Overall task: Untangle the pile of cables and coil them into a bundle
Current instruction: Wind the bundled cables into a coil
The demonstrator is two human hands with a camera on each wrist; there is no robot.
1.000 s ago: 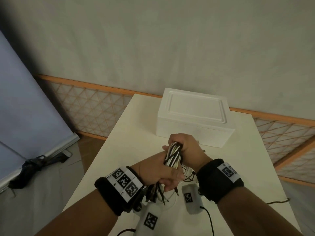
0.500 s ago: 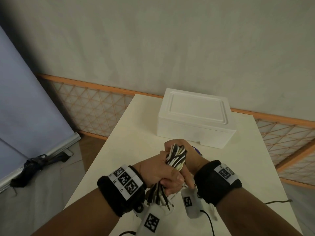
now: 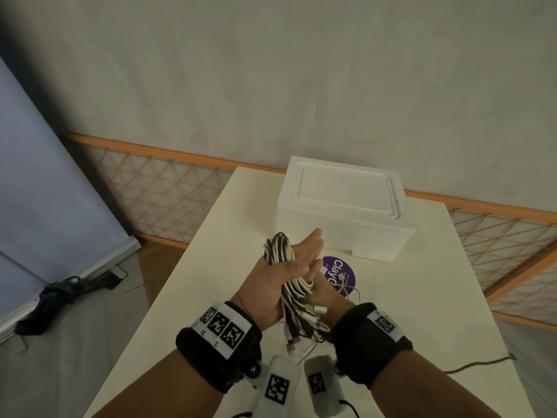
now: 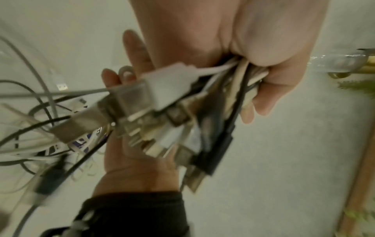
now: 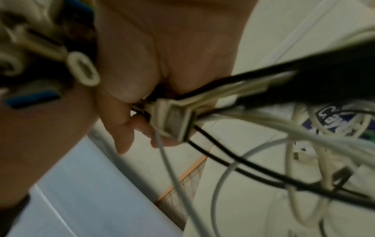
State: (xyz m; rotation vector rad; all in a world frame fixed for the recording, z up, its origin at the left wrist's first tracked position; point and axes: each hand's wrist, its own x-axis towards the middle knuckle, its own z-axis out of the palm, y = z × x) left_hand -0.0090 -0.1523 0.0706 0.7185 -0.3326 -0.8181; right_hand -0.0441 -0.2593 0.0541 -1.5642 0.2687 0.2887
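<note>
A bundle of black, white and cream cables (image 3: 283,257) stands nearly upright above the table. My left hand (image 3: 268,285) grips its middle, thumb across the front. The left wrist view shows those fingers (image 4: 261,96) curled round the strands. My right hand (image 3: 310,247) lies against the bundle's far side with fingers straight, holding nothing. Plug ends (image 3: 304,321) hang below my left fist. They appear blurred in the left wrist view (image 4: 162,115). Loose cable loops (image 5: 304,144) trail down onto the table.
A white foam box (image 3: 343,206) stands at the back of the cream table (image 3: 422,297). A purple round lid (image 3: 346,273) lies beneath my hands. One dark cable (image 3: 482,362) trails off the right edge. A dark bag (image 3: 60,294) lies on the floor, left.
My right hand has let go of the bundle's top and straightened its fingers. The left hand has raised the bundle, uncovering the purple lid.
</note>
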